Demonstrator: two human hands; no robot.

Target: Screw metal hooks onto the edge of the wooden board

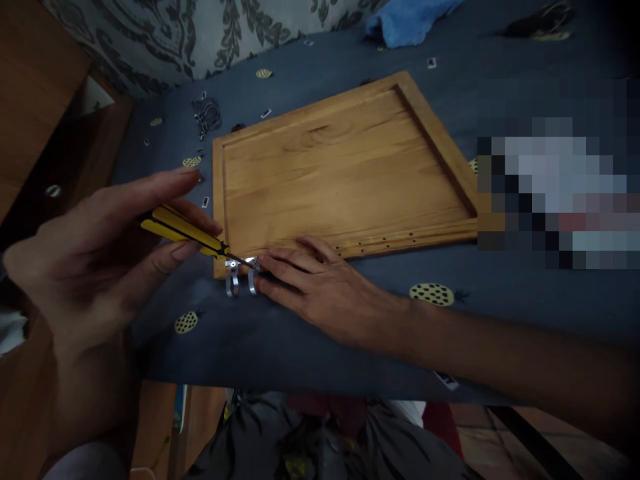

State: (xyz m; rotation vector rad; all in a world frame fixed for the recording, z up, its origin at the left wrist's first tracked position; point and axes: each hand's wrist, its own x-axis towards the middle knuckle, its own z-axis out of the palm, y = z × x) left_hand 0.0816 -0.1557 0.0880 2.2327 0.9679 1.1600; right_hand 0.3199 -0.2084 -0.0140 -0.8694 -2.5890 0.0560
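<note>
My left hand [100, 253] is closed around a screwdriver [187, 233] with a yellow and black handle. The screwdriver's tip meets a strip of silver metal hooks [233, 280] at the near left corner of a framed wooden panel [330, 167]. One screw head shows in the strip's left end. My right hand [320, 287] lies along the panel's near edge, its thumb and index finger pressed on the strip's right end, which they partly cover. The other fingers rest on the wood, where a line of small dark holes continues to the right.
The panel lies on a dark blue cloth [340, 363] with pineapple prints. A small clear bag of metal pieces [207, 117] sits beyond the panel's left corner. A blue cloth [413, 23] and a dark object [540, 20] are at the back. Wooden furniture [45, 80] stands left.
</note>
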